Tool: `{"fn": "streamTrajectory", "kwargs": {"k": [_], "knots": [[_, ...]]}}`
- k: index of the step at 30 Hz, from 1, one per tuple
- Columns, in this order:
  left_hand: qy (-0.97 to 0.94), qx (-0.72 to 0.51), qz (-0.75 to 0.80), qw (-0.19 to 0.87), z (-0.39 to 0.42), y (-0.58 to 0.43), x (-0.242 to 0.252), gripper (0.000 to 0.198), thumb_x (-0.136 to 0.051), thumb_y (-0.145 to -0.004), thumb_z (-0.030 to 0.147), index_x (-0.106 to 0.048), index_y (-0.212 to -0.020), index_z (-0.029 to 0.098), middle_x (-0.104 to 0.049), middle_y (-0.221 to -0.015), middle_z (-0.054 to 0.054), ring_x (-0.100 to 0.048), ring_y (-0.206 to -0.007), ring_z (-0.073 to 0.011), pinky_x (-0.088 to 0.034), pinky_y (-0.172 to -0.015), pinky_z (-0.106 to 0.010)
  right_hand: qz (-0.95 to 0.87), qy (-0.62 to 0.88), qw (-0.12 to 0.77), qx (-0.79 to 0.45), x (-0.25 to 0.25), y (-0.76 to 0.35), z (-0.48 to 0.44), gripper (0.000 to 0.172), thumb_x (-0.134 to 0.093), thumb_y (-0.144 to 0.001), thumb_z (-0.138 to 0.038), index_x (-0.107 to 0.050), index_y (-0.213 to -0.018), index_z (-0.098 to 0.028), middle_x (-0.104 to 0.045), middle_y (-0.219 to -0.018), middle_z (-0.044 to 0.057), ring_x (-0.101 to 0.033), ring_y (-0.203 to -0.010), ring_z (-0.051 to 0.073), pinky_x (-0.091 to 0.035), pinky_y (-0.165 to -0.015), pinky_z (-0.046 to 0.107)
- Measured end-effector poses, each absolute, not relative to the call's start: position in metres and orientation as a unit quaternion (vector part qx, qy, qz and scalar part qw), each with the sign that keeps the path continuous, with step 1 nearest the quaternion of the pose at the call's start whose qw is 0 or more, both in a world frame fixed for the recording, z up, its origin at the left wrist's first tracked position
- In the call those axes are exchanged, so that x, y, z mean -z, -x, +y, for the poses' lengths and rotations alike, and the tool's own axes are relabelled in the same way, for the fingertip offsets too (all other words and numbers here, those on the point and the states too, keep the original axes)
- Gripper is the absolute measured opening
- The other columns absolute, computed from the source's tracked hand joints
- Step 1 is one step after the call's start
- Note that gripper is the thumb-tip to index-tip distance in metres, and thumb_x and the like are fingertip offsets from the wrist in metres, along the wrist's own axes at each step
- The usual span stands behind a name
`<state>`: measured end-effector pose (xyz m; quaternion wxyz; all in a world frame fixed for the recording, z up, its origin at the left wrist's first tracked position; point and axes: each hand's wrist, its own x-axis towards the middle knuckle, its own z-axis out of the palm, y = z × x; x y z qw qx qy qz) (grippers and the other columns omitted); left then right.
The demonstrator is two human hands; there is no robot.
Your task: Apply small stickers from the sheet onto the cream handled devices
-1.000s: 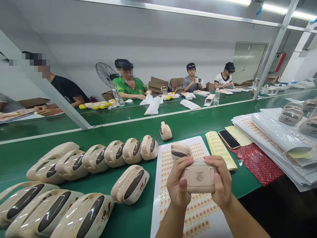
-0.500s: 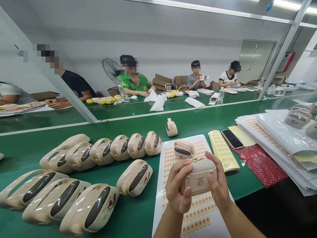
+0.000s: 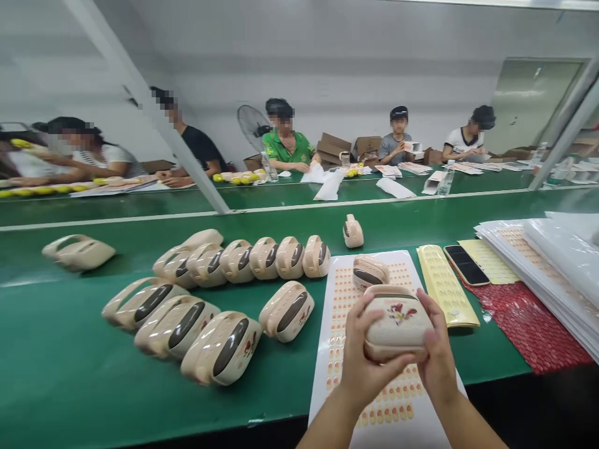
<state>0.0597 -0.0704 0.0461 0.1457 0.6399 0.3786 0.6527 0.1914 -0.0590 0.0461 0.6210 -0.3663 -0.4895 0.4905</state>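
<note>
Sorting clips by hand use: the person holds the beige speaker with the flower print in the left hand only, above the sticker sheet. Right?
Not quite. In the head view both hands, left hand and right hand, hold the beige speaker, above the sticker sheet.

- The room is bright, with even white light from above.
- Shadows are soft and small; a faint one lies under the cream speakers (image 3: 219, 324) on the green belt (image 3: 70, 374).
- The green belt shines a little at the far left.
- The clear plastic sheets (image 3: 561, 255) on the right gleam white.
- The far wall and the door (image 3: 533, 100) look smeared and blurry.
- The metal posts (image 3: 154, 106) lean and the belt lines bend near the edges.
- The bottom right corner is dark.
</note>
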Motion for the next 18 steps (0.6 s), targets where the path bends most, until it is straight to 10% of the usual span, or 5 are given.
{"fn": "streamTrajectory", "kwargs": {"k": [3, 7, 11, 18], "knots": [[-0.709, -0.639, 0.297, 0.002, -0.080, -0.050, -0.029, 0.072, -0.073, -0.066, 0.033, -0.039, -0.129, 0.028, -0.032, -0.139, -0.009, -0.030, -0.131, -0.0287, -0.030, -0.106, -0.043, -0.436, 0.329, 0.478, -0.688, -0.048, -0.196, -0.061, 0.053, -0.053, -0.079, -0.052, -0.045, -0.122, -0.022, -0.057, -0.117, 0.013, -0.055, -0.106, 0.031, -0.048, -0.085, 0.046], [-0.569, -0.698, 0.311, 0.305, -0.098, -0.035, -0.019, 0.074, -0.048, -0.078, 0.061, -0.023, -0.140, 0.030, -0.025, -0.148, -0.007, -0.022, -0.135, -0.0293, -0.029, -0.106, -0.043, -0.486, 0.289, 0.446, -0.693, -0.043, -0.193, -0.062, 0.067, -0.066, -0.068, -0.052, -0.043, -0.124, -0.023, -0.060, -0.114, 0.011, -0.056, -0.105, 0.030, -0.048, -0.084, 0.041], [-0.383, -0.641, 0.351, 0.565, -0.113, -0.014, -0.037, 0.052, -0.055, -0.076, 0.056, -0.060, -0.115, 0.021, -0.059, -0.121, -0.010, -0.050, -0.115, -0.0300, -0.040, -0.096, -0.039, -0.587, 0.244, 0.413, -0.653, -0.032, -0.184, -0.064, 0.076, -0.067, -0.067, -0.056, -0.037, -0.129, -0.025, -0.055, -0.121, 0.011, -0.055, -0.108, 0.031, -0.049, -0.085, 0.041], [-0.172, -0.663, 0.474, 0.554, -0.156, 0.025, -0.076, 0.034, -0.075, -0.058, 0.045, -0.071, -0.078, 0.019, -0.070, -0.080, -0.005, -0.062, -0.077, -0.0209, -0.049, -0.070, -0.029, -0.741, 0.165, 0.320, -0.567, -0.030, -0.161, -0.069, 0.070, -0.057, -0.078, -0.053, -0.027, -0.136, -0.029, -0.043, -0.134, 0.011, -0.044, -0.121, 0.030, -0.042, -0.097, 0.044]]}}
